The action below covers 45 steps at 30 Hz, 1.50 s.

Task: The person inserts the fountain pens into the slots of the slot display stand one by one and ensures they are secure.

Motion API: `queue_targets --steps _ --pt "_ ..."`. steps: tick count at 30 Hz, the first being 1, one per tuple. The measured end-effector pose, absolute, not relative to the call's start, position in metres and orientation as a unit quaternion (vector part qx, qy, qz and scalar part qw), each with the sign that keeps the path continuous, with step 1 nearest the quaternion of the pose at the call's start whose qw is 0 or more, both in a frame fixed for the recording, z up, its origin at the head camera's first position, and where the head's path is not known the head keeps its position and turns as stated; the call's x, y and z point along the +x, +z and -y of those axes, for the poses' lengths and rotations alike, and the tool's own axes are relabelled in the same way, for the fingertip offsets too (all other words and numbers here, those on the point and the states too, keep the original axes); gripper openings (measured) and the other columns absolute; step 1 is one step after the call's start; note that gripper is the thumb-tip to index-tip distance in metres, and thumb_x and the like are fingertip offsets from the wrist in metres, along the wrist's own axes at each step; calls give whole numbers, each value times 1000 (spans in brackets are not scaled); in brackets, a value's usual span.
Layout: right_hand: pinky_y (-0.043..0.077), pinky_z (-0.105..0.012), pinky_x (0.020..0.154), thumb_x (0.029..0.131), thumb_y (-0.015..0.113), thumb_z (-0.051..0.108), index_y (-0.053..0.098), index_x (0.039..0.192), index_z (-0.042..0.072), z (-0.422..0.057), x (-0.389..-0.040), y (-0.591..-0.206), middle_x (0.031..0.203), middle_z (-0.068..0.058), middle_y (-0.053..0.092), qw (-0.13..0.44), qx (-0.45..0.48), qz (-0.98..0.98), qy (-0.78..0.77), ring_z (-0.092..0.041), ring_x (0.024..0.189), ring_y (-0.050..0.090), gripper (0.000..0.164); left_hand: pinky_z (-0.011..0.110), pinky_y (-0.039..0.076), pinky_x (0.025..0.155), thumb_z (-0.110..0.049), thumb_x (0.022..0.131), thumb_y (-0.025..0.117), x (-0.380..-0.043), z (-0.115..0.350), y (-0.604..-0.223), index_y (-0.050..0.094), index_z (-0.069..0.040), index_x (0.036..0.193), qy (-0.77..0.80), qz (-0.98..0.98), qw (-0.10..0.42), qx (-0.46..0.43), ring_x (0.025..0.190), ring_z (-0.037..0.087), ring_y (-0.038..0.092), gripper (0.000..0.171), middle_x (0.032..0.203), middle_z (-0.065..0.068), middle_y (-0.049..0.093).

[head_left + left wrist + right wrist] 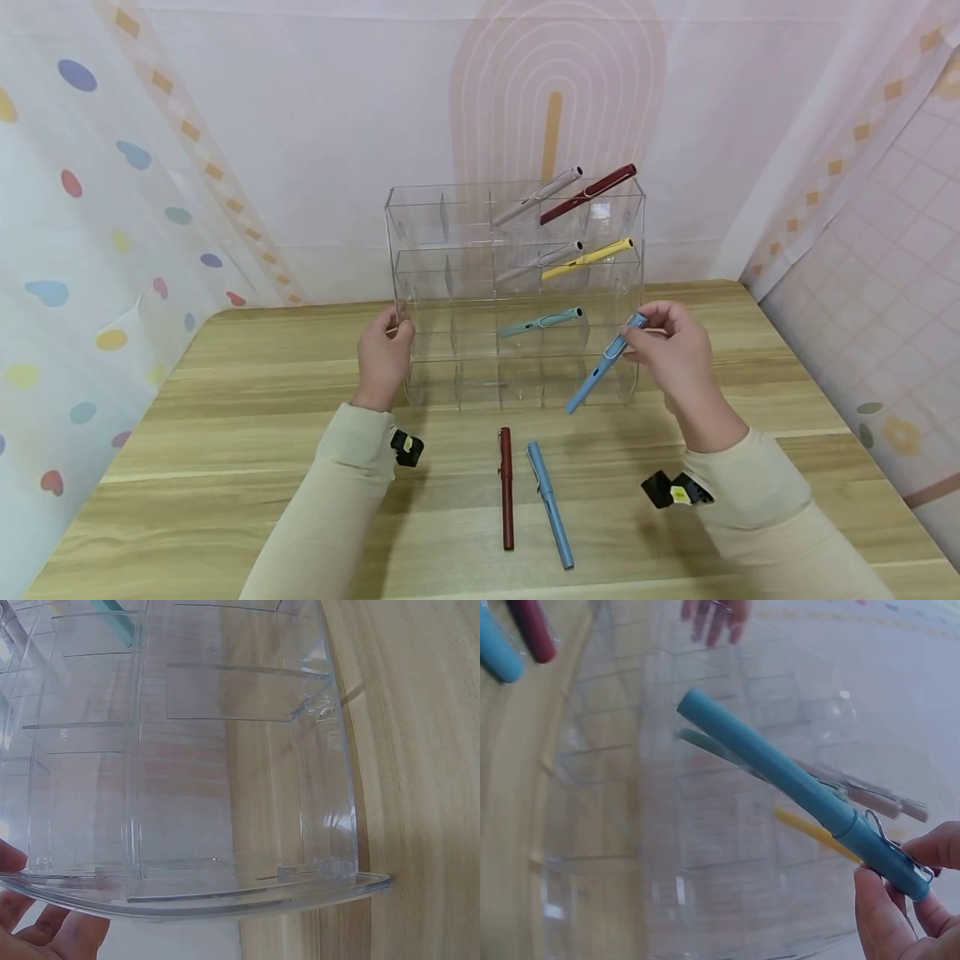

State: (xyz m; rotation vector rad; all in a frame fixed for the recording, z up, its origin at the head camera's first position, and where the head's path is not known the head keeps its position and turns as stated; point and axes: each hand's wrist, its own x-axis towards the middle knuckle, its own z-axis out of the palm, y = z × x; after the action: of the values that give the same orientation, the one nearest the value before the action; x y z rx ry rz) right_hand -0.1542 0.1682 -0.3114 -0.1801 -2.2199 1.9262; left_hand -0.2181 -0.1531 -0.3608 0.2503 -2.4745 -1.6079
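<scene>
Transparent plastic forms the rack (418, 218), which stands upright toward the far edge of the desk (210, 433) and is divided into four tiers of compartments.

Left hand (384, 358): located at the rack's left side edge. The thumb lies on one face of the side wall and the fingers on the other, pinching the wall between them.

Right hand (671, 350): located in front of the rack's right side edge. Thumb and fingertips pinch the held blue pen (596, 374) at its clip end. This pen slants, clip end uppermost, with its lower end in front of the bottom tier, toward the rack's lower right corner. Contact between the lower end and the rack cannot be determined.

Rack contents, all slanted with clip ends up and to the right:
- Top tier: upper pale pen (538, 197), with the dark red pen (588, 195) to its right.
- Second tier: lower pale pen (536, 263), with the yellow pen (588, 260) to its right.
- Third tier: green pen (538, 323).

Desk surface, between the rack and the near edge: loose red pen (507, 487) and, to its right, loose blue pen (551, 508). These lie apart, clip ends toward the rack, diverging toward the near edge.

Behind the desk's far edge hangs a printed backdrop (337, 125).
</scene>
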Motion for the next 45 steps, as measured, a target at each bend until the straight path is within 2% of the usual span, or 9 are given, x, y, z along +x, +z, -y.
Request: queue_targets --steps 6,11,26,32,45 --pt "54 -18 64 88 61 -1 51 100 5 -171 -159 -301 88 0 52 151 -81 726 666 0 72 61 17 45 46 94 -13 97 42 -217 154 -361 58 0 124 -537 835 89 85 121 32 52 34 128 17 57" --pt "54 -18 64 86 62 -4 50 94 10 -172 -164 -295 87 0 53 190 -97 681 701 -4 73 61 20 45 47 93 -13 96 42 -218 154 -361 59 0 123 -537 834 95 83 119 32 53 34 126 18 59" --pt "53 -17 61 85 63 -4 49 92 12 -173 -177 -292 89 -3 50 268 -96 616 734 -7 74 60 22 43 47 90 -13 97 43 -219 154 -361 58 -2 125 -540 832 93 84 119 31 53 35 127 17 59" --pt "53 -16 60 86 63 -6 47 90 13 -169 -184 -297 88 -2 48 275 -115 604 739 -6 73 60 24 45 47 93 -12 97 42 -219 154 -361 58 -1 125 -541 833 87 84 121 32 52 35 127 18 58" --pt "51 -15 58 85 61 -9 45 89 12 -152 -192 -315 88 -2 45 265 -121 607 740 -3 70 59 26 42 47 90 -13 96 43 -219 154 -362 58 -2 128 -543 830 90 84 120 31 53 36 127 17 58"
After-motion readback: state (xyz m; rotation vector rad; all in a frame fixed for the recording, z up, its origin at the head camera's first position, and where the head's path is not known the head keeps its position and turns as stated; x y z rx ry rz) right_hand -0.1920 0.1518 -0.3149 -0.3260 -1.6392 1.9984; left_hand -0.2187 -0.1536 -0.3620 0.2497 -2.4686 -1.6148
